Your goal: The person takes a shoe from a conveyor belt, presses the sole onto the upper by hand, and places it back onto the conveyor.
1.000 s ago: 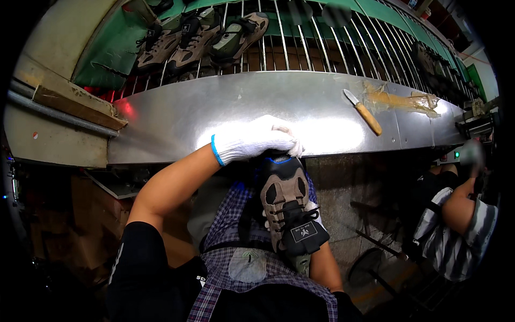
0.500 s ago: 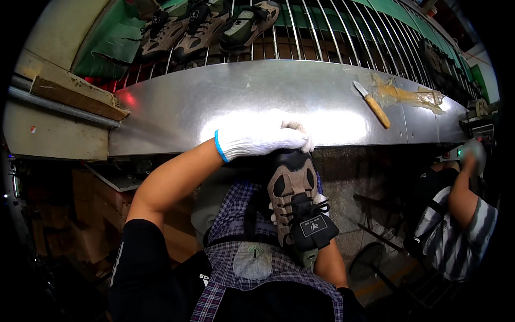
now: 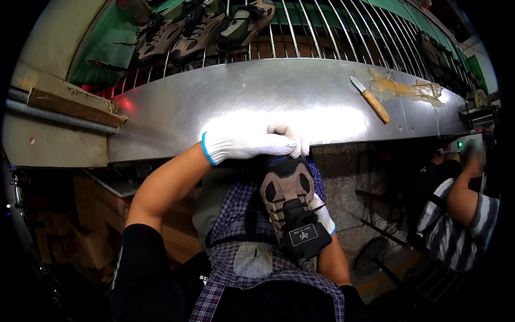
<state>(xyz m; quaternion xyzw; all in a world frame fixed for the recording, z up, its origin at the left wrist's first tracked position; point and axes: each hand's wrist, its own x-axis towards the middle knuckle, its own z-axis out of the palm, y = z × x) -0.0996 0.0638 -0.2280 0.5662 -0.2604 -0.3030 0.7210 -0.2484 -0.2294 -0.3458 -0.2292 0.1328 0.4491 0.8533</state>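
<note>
A brown and black lace-up sneaker (image 3: pixel 289 188) is in front of my body, toe toward the metal bench and its black tongue with a square label toward me. My left hand (image 3: pixel 257 144), in a white knit glove with a blue cuff, is closed at the toe end, fingers bent over the tip. My right hand (image 3: pixel 323 213), also gloved in white, supports the shoe from its right side. Most of its fingers are hidden behind the shoe. A knife (image 3: pixel 370 100) with a wooden handle lies on the bench, out of both hands' reach at this moment.
The steel bench top (image 3: pixel 177 102) runs across ahead of me. Beyond it is a rack of metal rods (image 3: pixel 322 32) holding several similar sneakers (image 3: pixel 198 27). Brown tape (image 3: pixel 407 90) sticks to the bench. A co-worker's arm (image 3: pixel 462 199) shows at right; cardboard boxes (image 3: pixel 91 236) are at left.
Both hands and the sneaker have shifted slightly left. The shoe has turned a little, and more of my right glove now shows beside it. The knife stays on the bench.
</note>
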